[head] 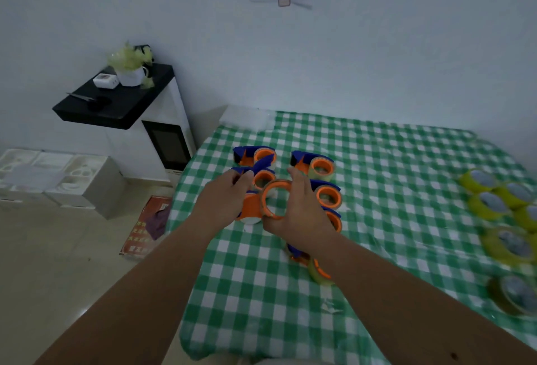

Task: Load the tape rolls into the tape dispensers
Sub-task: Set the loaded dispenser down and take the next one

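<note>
Checked tablecloth [377, 161]: left hand [223, 199] grips orange dispenser [251, 207], right hand [299, 210] curls round its ring [273, 199]; loading underway, yellow tape rolls [491, 199] wait well apart, next needs fetching.

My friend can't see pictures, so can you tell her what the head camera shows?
Two hands meet over a green checked table: the left hand grips an orange and blue tape dispenser, and the right hand holds its orange ring. More dispensers sit just behind them. Yellow tape rolls lie along the table's right edge.
</note>
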